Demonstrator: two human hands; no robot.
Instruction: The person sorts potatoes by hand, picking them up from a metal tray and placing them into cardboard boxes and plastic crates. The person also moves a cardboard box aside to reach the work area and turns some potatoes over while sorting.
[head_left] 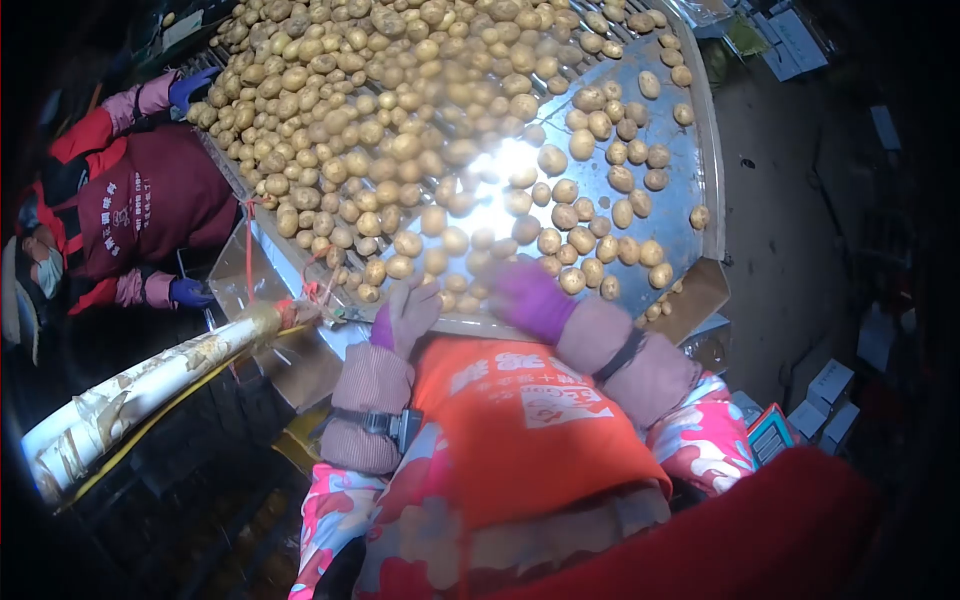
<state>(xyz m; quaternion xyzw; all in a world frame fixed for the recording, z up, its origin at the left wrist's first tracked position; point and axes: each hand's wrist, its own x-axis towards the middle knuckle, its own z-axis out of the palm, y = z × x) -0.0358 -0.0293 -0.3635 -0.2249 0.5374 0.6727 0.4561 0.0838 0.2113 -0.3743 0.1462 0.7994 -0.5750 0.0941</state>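
Observation:
Potatoes (330, 110) cover most of the sorting table (660, 95), piled thickly at the far left and spread thinner to the right. My left hand (408, 312), in a grey and purple glove, is at the near edge of the table with its fingers stretched toward the closest potatoes. Nothing shows in its grasp. My right hand (528, 298), in a purple glove, reaches over the near rim beside several potatoes (572, 280). Motion smears its fingers, so I cannot tell whether it holds one.
At the left a co-worker in a maroon apron (155, 200) has gloved hands near the table's side. A worn white pole (150, 385) slants in from the lower left. Cardboard boxes (700, 300) hang at the table's corners. More boxes (825, 385) lie on the floor at right.

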